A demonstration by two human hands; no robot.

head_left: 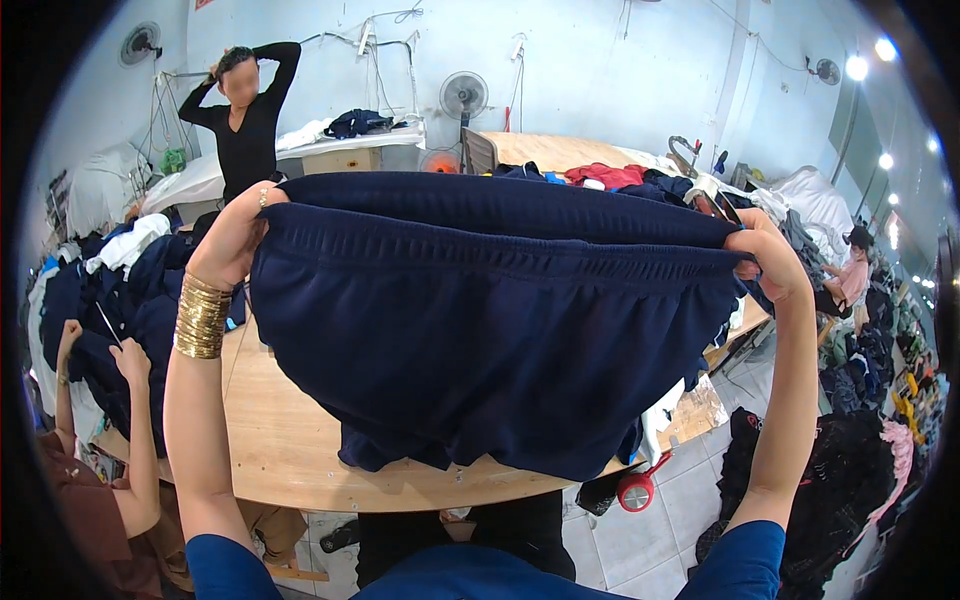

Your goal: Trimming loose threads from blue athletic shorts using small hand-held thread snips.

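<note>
A pair of navy pants (pixel 490 340) with a gathered elastic waistband is stretched wide in front of me, above the table. My left hand (pixel 232 238), below which several gold bangles ring the wrist, is closed on one end of the waistband. At the other end, my right hand (pixel 772 256) grips the waistband too. The opening faces up, so the inside of the back band shows. The cloth hangs in folds, and I cannot tell how long the legs are. A thin dark thing shows by my right fingertips; its kind is unclear.
Beneath the pants is a wooden table (pixel 290 440). At left, a co-worker's hands (pixel 128 365) hold a thin tool near piled dark clothes (pixel 70 300). Another person (pixel 245 135) stands behind with arms raised. A red round object (pixel 636 492) hangs off the table; black garments (pixel 800 480) heap at right.
</note>
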